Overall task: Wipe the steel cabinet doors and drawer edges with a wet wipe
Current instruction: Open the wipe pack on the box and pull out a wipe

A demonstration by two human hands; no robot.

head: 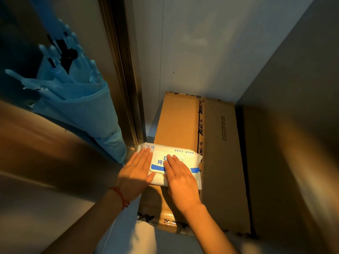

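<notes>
A white and blue pack of wet wipes (185,153) lies on a brown cardboard box (216,153). My left hand (135,173) lies flat on the pack's left side, fingers straight, thumb at the edge of the lid flap. My right hand (178,177) rests flat over the lid, fingers straight and pointing away from me. The steel cabinet (55,162) fills the left of the view, with blue protective film (78,99) partly peeled and torn on its surface. No loose wipe is in view.
The cardboard box sits on the floor in a narrow gap between the steel cabinet and a grey panel (293,107) on the right. A white wall (201,43) stands behind. A steel vertical edge (124,70) runs beside the film.
</notes>
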